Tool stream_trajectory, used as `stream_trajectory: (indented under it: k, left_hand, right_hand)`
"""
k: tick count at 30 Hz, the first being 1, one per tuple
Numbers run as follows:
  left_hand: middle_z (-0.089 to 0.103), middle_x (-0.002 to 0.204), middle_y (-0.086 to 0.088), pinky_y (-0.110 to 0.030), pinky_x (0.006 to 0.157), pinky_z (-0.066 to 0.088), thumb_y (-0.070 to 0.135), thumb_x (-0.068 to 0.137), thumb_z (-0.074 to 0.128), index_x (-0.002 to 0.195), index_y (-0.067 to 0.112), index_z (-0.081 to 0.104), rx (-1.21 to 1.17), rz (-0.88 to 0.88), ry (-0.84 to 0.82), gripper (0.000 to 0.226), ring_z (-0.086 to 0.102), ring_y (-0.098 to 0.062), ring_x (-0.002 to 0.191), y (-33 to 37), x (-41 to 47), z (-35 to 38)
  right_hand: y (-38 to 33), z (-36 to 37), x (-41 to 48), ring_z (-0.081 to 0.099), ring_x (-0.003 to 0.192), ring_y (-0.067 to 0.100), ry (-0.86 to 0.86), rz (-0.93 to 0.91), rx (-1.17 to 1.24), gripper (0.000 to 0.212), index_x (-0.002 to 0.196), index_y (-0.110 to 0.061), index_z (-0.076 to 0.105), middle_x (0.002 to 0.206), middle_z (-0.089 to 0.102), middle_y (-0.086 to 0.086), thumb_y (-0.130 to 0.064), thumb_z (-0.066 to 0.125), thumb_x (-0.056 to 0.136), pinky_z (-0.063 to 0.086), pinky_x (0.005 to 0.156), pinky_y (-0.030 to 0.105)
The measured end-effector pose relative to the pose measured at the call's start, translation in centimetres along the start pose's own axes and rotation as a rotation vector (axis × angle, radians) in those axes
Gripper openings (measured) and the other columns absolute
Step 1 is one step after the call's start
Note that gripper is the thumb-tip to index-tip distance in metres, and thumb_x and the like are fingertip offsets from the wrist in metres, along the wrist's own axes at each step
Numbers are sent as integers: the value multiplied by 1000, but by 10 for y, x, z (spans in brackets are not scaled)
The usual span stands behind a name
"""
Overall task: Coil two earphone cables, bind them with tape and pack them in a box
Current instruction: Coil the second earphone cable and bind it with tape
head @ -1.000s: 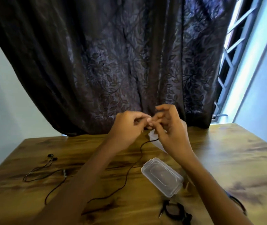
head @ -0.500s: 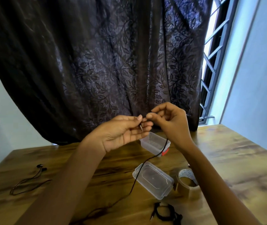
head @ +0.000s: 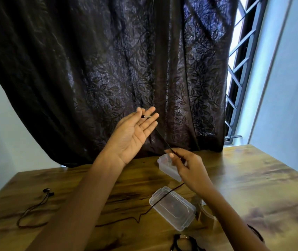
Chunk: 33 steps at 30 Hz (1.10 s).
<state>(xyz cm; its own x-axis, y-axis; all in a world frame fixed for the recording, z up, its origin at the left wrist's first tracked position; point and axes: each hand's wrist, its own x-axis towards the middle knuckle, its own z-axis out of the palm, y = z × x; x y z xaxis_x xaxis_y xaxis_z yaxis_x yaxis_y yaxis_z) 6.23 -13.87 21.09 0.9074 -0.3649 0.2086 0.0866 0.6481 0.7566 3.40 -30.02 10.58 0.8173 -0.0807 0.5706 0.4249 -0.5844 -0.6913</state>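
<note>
Left hand (head: 133, 134) palm up, fingers straight, thumb pinning plug (head: 146, 116). Right hand (head: 189, 169) pinches cable (head: 162, 140) below; cable runs taut diag. btwn them, slack trailing to table (head: 253, 178). Right hand looks placed to wind.

tape roll (head: 206, 214): half behind R forearm | coiled cable (head: 176, 242): cut by btm edge | box (head: 164, 167) contents: blurred

Bare forearms lead to left hand (head: 133, 131) and right hand (head: 189, 168).
</note>
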Motion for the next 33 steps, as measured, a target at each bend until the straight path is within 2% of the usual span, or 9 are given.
stream_trajectory:
  k: [4,12,15,17,19,23,25,28,33]
  left_hand:
    - [51,136,-17,-36,99,41,17,99,34,77,13,48,-43,84,28,26,47,-29,128,1,8,-5]
    - [44,142,-15,-34,110,34,11,99,31,77,14,47,243,162,4,28,42,-26,132,-14,8,-5]
    - [48,138,-16,-21,92,48,12,100,29,82,11,43,435,150,-45,23,52,-22,124,-19,3,-2]
    - [59,119,-24,-11,67,51,13,101,28,85,12,40,574,135,-60,19,68,-14,94,-22,-1,-1]
    - [67,99,-21,-14,65,50,12,101,29,87,14,40,668,138,-90,17,64,-4,66,-22,-3,-2]
    - [66,80,3,-16,64,54,9,100,30,97,13,45,684,127,-214,16,67,-6,57,-16,-12,3]
    - [72,78,6,-22,69,55,13,100,29,98,20,48,681,134,-263,21,69,-12,57,-12,-16,6]
    - [75,80,1,-22,59,53,18,100,25,89,14,47,634,135,-284,25,65,-14,48,-6,-20,7]
    - [74,77,-7,-18,42,33,22,100,24,88,9,49,571,151,-260,31,49,-11,36,0,-22,9]
  right_hand:
    - [-13,0,-7,64,72,7,46,-162,-338,26,112,-18,65,86,71,-5,-29,51,93,44,58,17]
    - [-62,-23,9,58,52,14,115,-563,-632,24,83,-15,66,71,63,-4,-31,49,88,44,41,24]
    - [-85,-33,23,53,59,8,25,-578,-480,12,83,-15,67,72,55,-12,-26,61,82,44,49,23]
    - [-98,-41,34,50,63,2,-58,-542,-340,11,82,-12,70,73,52,-14,-22,65,79,42,55,18]
    - [-108,-48,46,51,61,5,-113,-518,-307,10,80,-9,71,70,56,-8,-18,68,78,40,56,13]
    - [-115,-60,68,56,64,5,-159,-464,-220,8,79,-8,71,70,61,-7,-15,70,80,41,58,13]
    - [-112,-62,77,59,64,7,-155,-447,-173,10,79,-9,71,70,64,-5,-19,69,81,48,58,22]
    - [-108,-63,84,63,65,20,-141,-425,-110,14,80,-11,71,70,68,4,-25,69,81,52,62,40]
    - [-96,-60,89,54,59,20,-47,-358,24,29,77,-9,71,69,66,14,-39,69,74,46,59,39]
